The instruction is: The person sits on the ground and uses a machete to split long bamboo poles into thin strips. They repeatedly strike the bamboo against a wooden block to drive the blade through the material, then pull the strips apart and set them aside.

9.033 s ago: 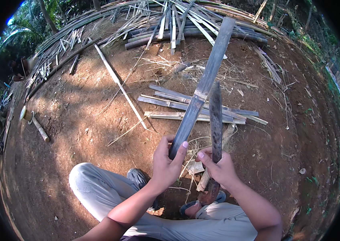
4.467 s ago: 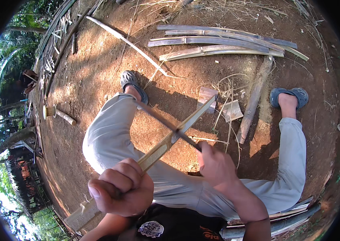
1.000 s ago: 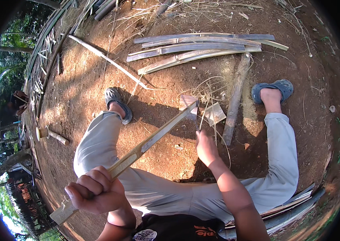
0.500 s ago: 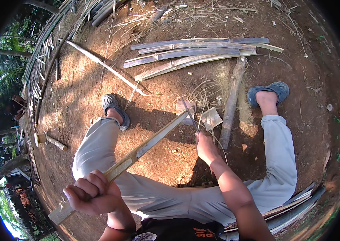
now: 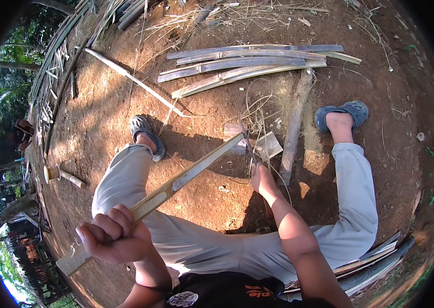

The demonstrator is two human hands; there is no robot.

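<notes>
My left hand is closed in a fist round a split bamboo strip, which slants from the lower left up to the middle. The strip's pale inner face shows, and its short near end sticks out behind the fist. My right hand is wrapped round the handle of a long, thin-bladed knife. Its dark blade crosses the strip's far end and seems to touch it. Thin curled bamboo shavings lie around the blade, beside a flat wooden block on the ground.
Several split bamboo slats lie beyond my feet. A short log rests inside my right foot, and a long pale pole lies at the far left. A wooden mallet is left of my left knee. More slats lie behind my right leg.
The strip's far end has shifted slightly away and to the right. The knife blade has moved a little right along with it and stands steeper. Both hands keep their hold.
</notes>
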